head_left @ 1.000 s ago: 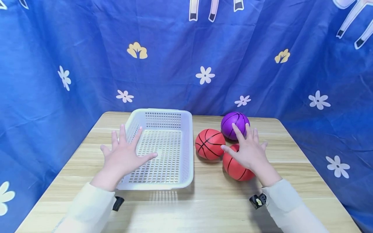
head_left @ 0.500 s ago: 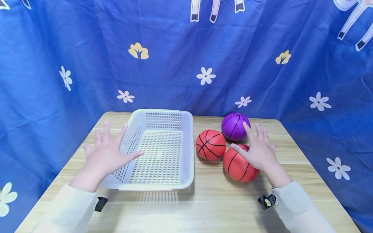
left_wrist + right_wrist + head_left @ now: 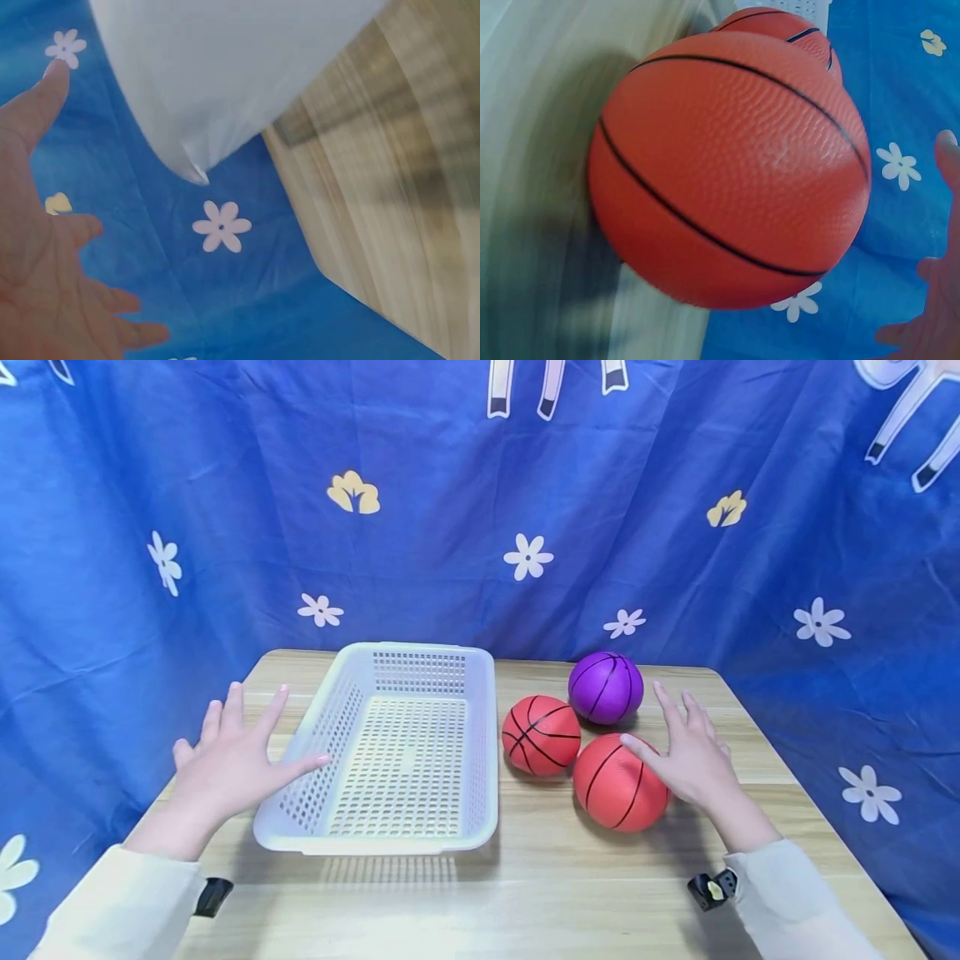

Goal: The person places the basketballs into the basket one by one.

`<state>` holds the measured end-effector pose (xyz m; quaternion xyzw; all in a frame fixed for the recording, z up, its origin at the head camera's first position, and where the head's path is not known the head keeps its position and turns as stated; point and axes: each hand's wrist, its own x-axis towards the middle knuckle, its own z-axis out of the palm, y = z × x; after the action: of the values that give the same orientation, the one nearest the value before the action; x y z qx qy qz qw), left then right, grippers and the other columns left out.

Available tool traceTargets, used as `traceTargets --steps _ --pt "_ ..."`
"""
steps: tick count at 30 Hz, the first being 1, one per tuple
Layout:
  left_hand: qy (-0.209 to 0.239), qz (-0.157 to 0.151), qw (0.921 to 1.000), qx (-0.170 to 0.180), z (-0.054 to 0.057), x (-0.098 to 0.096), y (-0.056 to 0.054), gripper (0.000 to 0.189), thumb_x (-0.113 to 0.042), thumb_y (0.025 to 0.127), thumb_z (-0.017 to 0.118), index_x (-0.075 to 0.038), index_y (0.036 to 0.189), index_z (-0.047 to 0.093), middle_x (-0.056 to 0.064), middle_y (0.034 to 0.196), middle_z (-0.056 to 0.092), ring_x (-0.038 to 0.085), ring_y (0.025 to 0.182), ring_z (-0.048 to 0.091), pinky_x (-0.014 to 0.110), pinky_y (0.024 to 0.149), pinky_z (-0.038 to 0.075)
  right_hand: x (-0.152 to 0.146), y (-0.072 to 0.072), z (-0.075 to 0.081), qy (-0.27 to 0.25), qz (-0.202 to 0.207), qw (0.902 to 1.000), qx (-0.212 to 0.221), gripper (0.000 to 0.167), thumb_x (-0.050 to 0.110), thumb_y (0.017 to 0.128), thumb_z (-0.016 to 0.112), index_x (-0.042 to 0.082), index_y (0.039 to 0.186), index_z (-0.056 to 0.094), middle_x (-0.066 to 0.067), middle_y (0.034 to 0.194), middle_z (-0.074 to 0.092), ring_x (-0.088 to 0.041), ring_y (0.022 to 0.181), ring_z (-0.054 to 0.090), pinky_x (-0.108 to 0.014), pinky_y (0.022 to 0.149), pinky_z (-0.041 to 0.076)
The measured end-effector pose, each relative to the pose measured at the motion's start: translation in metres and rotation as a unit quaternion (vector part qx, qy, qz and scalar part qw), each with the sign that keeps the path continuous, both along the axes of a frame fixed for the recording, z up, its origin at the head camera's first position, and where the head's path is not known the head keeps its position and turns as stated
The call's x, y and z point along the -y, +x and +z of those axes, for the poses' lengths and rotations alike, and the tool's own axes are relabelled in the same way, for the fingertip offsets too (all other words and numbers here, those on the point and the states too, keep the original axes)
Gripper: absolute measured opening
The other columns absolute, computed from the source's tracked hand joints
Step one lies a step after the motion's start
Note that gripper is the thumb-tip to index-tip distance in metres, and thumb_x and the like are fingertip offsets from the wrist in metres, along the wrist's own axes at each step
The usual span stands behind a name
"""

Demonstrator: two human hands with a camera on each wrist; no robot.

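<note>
My left hand (image 3: 228, 768) is held with spread fingers over the left side of a white perforated plastic basket (image 3: 489, 760); nothing is in its grasp. In the left wrist view the palm (image 3: 45, 285) faces the camera beside the basket's pale wall (image 3: 225, 67). To the right, my right hand (image 3: 693, 760) hovers with fingers apart, its thumb overlapping a red toy basketball (image 3: 621, 785) in the head view. The right wrist view has that same red ball (image 3: 731, 172) large and close, apart from the fingers. Another red basketball (image 3: 540, 735) and a purple one (image 3: 606, 687) sit just behind.
Everything stands on a light wood-grain table (image 3: 540, 902). A blue curtain (image 3: 435, 560) printed with flowers surrounds its back and sides. The basket takes up the left-centre of the table, with the balls to its right.
My left hand has moved left, from over the basket's interior to its left edge. The right hand has shifted right, uncovering the purple ball and more of the nearest red ball.
</note>
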<state>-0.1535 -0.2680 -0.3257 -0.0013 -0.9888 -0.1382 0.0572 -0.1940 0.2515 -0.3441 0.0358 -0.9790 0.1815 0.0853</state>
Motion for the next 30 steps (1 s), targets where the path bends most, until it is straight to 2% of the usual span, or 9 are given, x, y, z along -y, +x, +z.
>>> traceTargets --steps 7,12,15,18,20,23,30 --pt "0.031 0.001 0.9991 0.030 -0.006 0.018 -0.002 0.110 -0.076 0.076 0.055 -0.018 0.154 0.002 0.034 0.148 -0.018 0.060 0.130 -0.008 0.084 0.081 0.005 -0.009 0.001 -0.006 -0.033 0.008 0.9993 0.012 0.094 0.066 0.085 0.053 0.025 0.155 0.005 -0.030 0.152 0.005 -0.060 0.130 0.014 -0.082 0.087 0.018" --pt "0.049 -0.010 0.9978 0.042 -0.011 0.029 -0.005 0.107 -0.070 0.080 0.057 -0.015 0.154 0.001 0.037 0.148 -0.009 0.063 0.128 0.003 0.081 0.080 0.016 -0.016 0.001 -0.014 -0.052 0.023 0.9983 0.011 0.093 0.061 0.087 0.056 0.025 0.155 0.004 -0.032 0.151 0.008 -0.061 0.128 0.016 -0.080 0.087 0.023" --pt "0.069 -0.028 0.9962 0.045 -0.015 0.036 -0.008 0.104 -0.063 0.084 0.059 -0.009 0.153 0.002 0.040 0.147 0.001 0.063 0.127 0.009 0.081 0.083 0.018 -0.018 0.001 -0.019 -0.063 0.039 0.9972 0.010 0.093 0.058 0.087 0.058 0.022 0.155 0.005 -0.032 0.150 0.012 -0.059 0.129 0.019 -0.079 0.088 0.026" --pt "0.089 -0.052 0.9939 0.039 -0.021 0.041 -0.011 0.101 -0.055 0.085 0.063 0.002 0.150 0.010 0.041 0.144 0.013 0.060 0.128 0.016 0.077 0.091 0.020 -0.020 0.000 -0.024 -0.073 0.054 0.9958 0.010 0.092 0.055 0.087 0.060 0.019 0.155 0.008 -0.031 0.150 0.015 -0.055 0.130 0.022 -0.077 0.089 0.027" --pt "0.103 -0.067 0.9919 0.032 -0.023 0.043 -0.014 0.097 -0.050 0.087 0.064 0.008 0.148 0.016 0.041 0.142 0.022 0.059 0.126 0.024 0.072 0.094 0.026 -0.021 0.000 -0.027 -0.080 0.065 0.9947 0.013 0.092 0.053 0.087 0.061 0.017 0.154 0.010 -0.030 0.150 0.016 -0.054 0.130 0.023 -0.076 0.090 0.027" --pt "0.128 -0.077 0.9881 0.035 -0.025 0.045 -0.017 0.091 -0.047 0.088 0.065 0.010 0.145 0.023 0.038 0.141 0.029 0.058 0.121 0.034 0.068 0.093 0.033 -0.023 0.000 -0.031 -0.085 0.079 0.9931 0.018 0.091 0.051 0.087 0.063 0.015 0.154 0.011 -0.029 0.150 0.019 -0.052 0.131 0.023 -0.076 0.091 0.028" --pt "0.220 -0.079 0.9700 0.065 -0.028 0.047 -0.018 0.081 -0.039 0.091 0.064 0.011 0.143 0.029 0.035 0.138 0.037 0.049 0.117 0.047 0.057 0.089 0.045 -0.029 -0.003 -0.039 -0.123 0.117 0.9850 0.031 0.089 0.043 0.087 0.067 0.013 0.153 0.016 -0.026 0.149 0.024 -0.051 0.122 0.038 -0.069 0.086 0.040"
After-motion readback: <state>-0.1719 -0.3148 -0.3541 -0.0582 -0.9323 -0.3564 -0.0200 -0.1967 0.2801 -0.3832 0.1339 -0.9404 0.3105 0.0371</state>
